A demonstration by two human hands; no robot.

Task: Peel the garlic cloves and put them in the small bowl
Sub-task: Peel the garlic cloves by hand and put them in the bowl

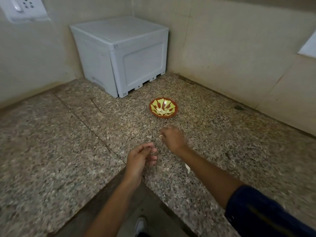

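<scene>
right hand (172,139) out over the speckled stone counter (68,142), between the near edge and the small bowl (163,107), fingers curled round something pale at the tips, probably a garlic clove (160,136), though too blurred and small to say peeled or not. left hand (140,159) lower and nearer the counter edge, thumb and fingers drawn close together; cannot tell whether pinching a scrap of skin or holding nothing. step in hand, at a guess: carrying a finished clove toward the bowl, or just lifting a fresh one off the counter. next move, if the first: reach forward the short way to the bowl and let go over its middle, low enough not to bounce the clove off the sloped side. if the second: bring both hands together and work the skin off with the nails. counted: one bowl, red outside with yellow petals painted inside, standing on the counter just in front of the grey plastic box (123,53). several pale cloves (160,111) heaped in its bottom, overlapping, no sure number. one pale scrap (187,168), likely peel, lying on the counter beside the right forearm. one switch plate (22,7) on the wall at upper left. one shoe (141,224) on the floor below.
</scene>
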